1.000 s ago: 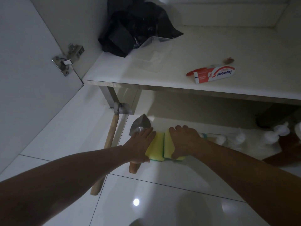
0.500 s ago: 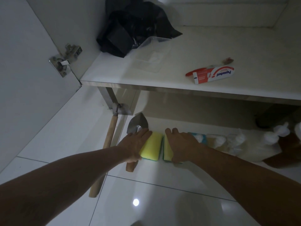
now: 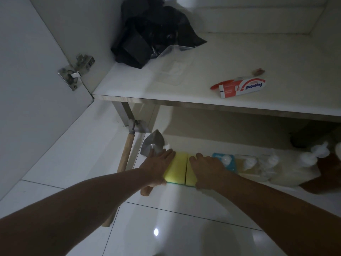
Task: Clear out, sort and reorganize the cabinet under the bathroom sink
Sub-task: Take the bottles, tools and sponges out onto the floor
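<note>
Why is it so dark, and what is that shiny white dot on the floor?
Head view: the room is dim, so the arms and the black plastic bag look murky. The dot is glare, a light mirrored in the glossy white floor tile. The yellow sponges and the red-and-white toothpaste box still show clearly. Straight cabinet edges slant from the wide lens.

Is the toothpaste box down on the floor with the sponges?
No, the toothpaste box lies on the cabinet shelf, above the floor where both yellow sponges sit.
</note>
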`<action>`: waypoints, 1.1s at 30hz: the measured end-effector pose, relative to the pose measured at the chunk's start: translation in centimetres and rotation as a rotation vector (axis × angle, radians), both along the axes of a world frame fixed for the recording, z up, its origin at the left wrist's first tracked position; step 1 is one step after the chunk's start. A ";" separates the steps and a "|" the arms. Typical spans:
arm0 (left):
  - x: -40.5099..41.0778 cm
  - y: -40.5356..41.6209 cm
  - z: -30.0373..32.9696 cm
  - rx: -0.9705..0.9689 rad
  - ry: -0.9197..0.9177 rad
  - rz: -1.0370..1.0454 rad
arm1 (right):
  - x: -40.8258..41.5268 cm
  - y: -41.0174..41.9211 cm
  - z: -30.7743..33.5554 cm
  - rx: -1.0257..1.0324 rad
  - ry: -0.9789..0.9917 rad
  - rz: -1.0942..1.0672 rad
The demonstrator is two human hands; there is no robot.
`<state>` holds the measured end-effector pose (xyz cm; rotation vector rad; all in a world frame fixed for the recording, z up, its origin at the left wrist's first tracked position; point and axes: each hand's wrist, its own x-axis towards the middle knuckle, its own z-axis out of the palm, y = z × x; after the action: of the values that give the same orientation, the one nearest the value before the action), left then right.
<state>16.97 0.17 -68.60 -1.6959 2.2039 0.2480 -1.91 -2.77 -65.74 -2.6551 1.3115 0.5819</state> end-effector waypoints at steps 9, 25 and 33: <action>0.6 -0.5 -0.4 0.012 -0.035 0.047 | -0.2 0.4 0.1 -0.034 -0.008 -0.001; 1.0 -3.5 14.6 0.273 0.399 0.230 | -2.2 -4.1 13.1 0.097 -0.286 -0.064; -1.3 -8.2 23.4 -0.078 0.632 0.285 | -5.0 -10.5 23.0 -0.079 -0.412 -0.209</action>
<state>15.62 -8.04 -45.23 -2.2034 2.3851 0.8878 -6.91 -13.32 -42.71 -2.4664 1.4720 -0.0448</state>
